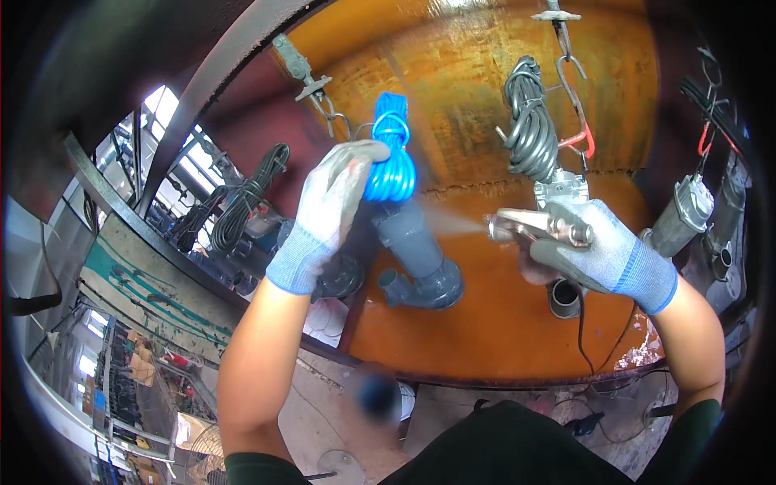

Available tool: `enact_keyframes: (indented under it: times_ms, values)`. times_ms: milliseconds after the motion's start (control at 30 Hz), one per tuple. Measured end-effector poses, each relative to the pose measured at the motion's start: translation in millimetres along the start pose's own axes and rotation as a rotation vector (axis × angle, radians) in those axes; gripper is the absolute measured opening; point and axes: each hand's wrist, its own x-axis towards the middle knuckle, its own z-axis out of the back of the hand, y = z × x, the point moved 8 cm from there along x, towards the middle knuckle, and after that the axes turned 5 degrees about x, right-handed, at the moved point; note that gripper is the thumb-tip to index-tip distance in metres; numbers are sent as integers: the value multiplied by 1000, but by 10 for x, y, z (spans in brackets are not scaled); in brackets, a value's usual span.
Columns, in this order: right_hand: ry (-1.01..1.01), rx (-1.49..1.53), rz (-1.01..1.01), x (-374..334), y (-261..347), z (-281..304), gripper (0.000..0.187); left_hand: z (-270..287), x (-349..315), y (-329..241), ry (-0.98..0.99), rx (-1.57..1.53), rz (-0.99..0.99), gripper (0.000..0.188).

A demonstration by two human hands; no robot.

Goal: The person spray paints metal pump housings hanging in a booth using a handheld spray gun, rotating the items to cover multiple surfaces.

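My left hand [327, 194], in a white and blue glove, grips the left side of a bundled bright blue cable [391, 166]. Below the bundle hangs a grey pump [416, 250] with a round base and a side outlet pointing left. In my gloved right hand [602, 242] is a metal spray gun [525, 226], its nozzle facing the pump from the right. A pale mist [457, 222] spreads between nozzle and pump. Behind the right hand hangs another pump with a silvery top [562, 190] and a coiled dark cable [529, 121]; the hand and gun partly hide it.
An orange-brown stained booth wall [469, 89] curves behind the pumps. Chain hooks [572, 97] hang from above. More pumps [687, 214] hang at the right, others with black cable coils [246, 202] at the left. A thin hose [582, 339] trails below the right hand.
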Motion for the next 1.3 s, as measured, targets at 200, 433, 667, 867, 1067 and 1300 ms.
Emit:
enact_keyframes:
  times_ms: [200,433,667,867,1067,1300]
  values:
    - [-68,-73,9,3,123,59,22,397,-334,49,-63,54,48,38]
    - [40,-69,-137,-30,135,-74,19,692,-627,217,-164,252,78,45]
    - [71,125,-213,-196,-73,-143,18,959,-847,840,-184,380,239,42]
    - [-99,108,-191,-224,13,145,31,1111,-863,1440,-255,592,169,25]
    - [-10,87,4,-203,-22,80,30,1121,-839,1950,-185,926,-120,59]
    - [-140,32,-169,-147,87,116,26,1088,-776,2222,-167,867,70,30]
